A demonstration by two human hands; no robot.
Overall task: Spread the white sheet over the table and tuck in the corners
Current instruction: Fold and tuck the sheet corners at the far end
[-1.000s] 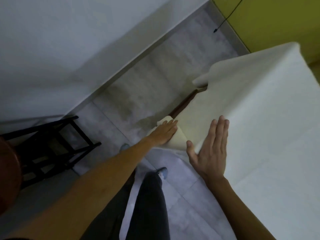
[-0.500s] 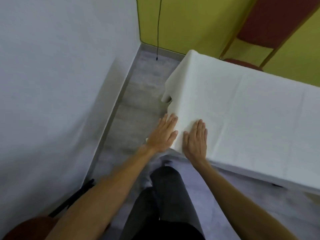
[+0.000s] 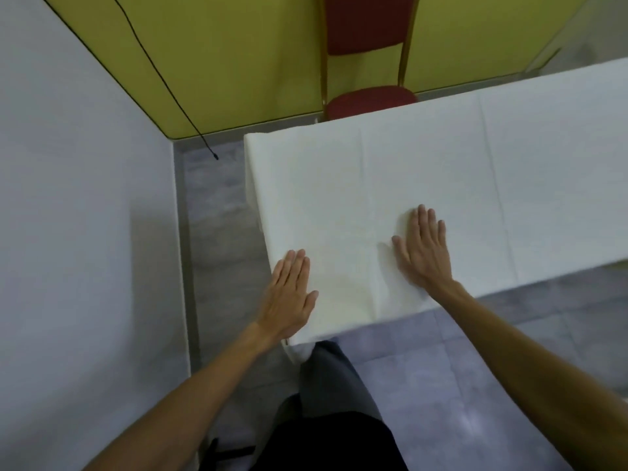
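- Hands are lying flat now: I am seeing the left hand [image 3: 289,294] moved from the hanging fold up onto the near-left corner, palm open, gripping nothing.
- Right hand [image 3: 423,251] is pressing open-palmed further right, holding nothing.
- Sheet [image 3: 390,185] is covering the table, so that corner looks tucked.
- No writing is showing.
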